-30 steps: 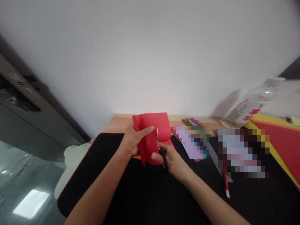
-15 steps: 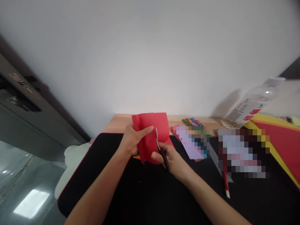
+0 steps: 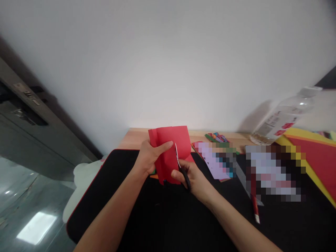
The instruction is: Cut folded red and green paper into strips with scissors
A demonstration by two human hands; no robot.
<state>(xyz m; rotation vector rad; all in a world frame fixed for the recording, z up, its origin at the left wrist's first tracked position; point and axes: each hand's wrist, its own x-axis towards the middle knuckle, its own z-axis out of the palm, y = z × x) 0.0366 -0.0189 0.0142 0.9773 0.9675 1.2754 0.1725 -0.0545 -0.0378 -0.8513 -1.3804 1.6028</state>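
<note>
Grips red paper (image 3: 168,166) over the black mat (image 3: 152,224) with left hand (image 3: 149,155), scissors (image 3: 184,176) with right hand (image 3: 194,178), and could nick the thumb (image 3: 166,146) beside the blade tips (image 3: 176,148) or cut crookedly from paper curl.

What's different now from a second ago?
Hardly anything: the whole view slid slightly, so the bottle sits a little further right in the picture. Nothing was picked up or let go. The left hand still holds the red paper; the right hand still has the scissors at it.
</note>
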